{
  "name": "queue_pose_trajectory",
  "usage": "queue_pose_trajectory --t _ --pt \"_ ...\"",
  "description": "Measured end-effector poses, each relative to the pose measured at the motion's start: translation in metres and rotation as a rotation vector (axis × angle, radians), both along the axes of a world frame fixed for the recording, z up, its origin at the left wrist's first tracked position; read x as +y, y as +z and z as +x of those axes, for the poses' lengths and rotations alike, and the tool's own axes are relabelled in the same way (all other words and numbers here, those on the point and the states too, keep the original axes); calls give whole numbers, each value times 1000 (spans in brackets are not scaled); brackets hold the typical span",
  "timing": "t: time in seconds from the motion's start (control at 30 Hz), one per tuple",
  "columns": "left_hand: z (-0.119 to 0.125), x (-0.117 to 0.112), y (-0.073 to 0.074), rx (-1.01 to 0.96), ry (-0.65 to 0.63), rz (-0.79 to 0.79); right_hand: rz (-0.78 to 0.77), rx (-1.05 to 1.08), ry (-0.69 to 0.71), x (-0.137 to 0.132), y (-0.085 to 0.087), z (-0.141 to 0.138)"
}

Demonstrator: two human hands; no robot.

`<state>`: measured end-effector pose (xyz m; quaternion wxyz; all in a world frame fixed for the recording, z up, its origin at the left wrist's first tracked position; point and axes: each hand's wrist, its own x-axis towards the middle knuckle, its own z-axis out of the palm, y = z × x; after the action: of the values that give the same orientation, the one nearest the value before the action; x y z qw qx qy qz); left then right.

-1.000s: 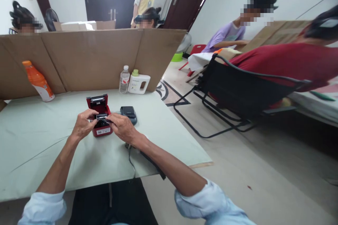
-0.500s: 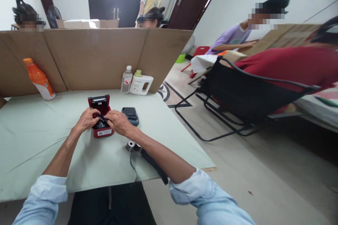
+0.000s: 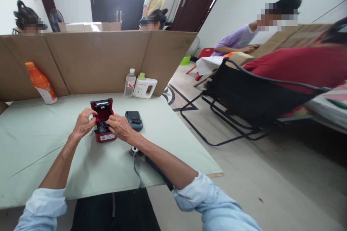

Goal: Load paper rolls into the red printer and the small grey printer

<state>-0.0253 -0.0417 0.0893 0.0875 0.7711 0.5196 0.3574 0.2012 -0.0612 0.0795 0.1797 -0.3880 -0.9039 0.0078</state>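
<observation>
A small red and black printer [image 3: 106,137] stands on the table with its lid tipped up and its dark inside showing. My left hand [image 3: 84,122] is at the printer's left side, thumb and fingers curved and apart, with nothing visible between them. On the other side, my right hand [image 3: 119,127] has its fingers curled over the printer's right edge, touching its inside; the fingertips are partly hidden. A dark handheld device [image 3: 133,120] lies just beyond my right hand. Under my right forearm are a small paper roll [image 3: 133,150] and a black strap [image 3: 158,171].
A cardboard screen [image 3: 97,63] closes off the table's far side. Before it stand an orange bottle [image 3: 40,83], a clear water bottle [image 3: 130,83] and a white jug [image 3: 145,87]. A black folding chair [image 3: 244,94] with a seated person is at right. Several other people are around.
My left hand has drawn back from inside the printer to its left side, and its fingers have parted. My right hand stays at the printer's right edge, barely shifted.
</observation>
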Motion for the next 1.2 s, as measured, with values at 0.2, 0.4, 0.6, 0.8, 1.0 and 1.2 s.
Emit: queue_pose_trajectory --t 0.2,0.4,0.6,0.8,1.0,1.2 --pt "-15 34 -4 -297 148 -16 57 -22 17 -9 -3 -4" --pt "-8 41 -10 -366 6 -72 84 -66 -13 -9 -2 -8" --pt "-8 8 -8 -276 -53 -6 104 -38 -9 -10 -7 -7" --pt "-8 -20 -10 -140 -90 20 121 10 37 -14 -7 -6" --pt "-9 -42 -18 -34 -132 52 139 -30 33 -20 -6 -5" --pt "-10 -53 -28 37 -129 67 158 -33 39 -22 -7 -7"
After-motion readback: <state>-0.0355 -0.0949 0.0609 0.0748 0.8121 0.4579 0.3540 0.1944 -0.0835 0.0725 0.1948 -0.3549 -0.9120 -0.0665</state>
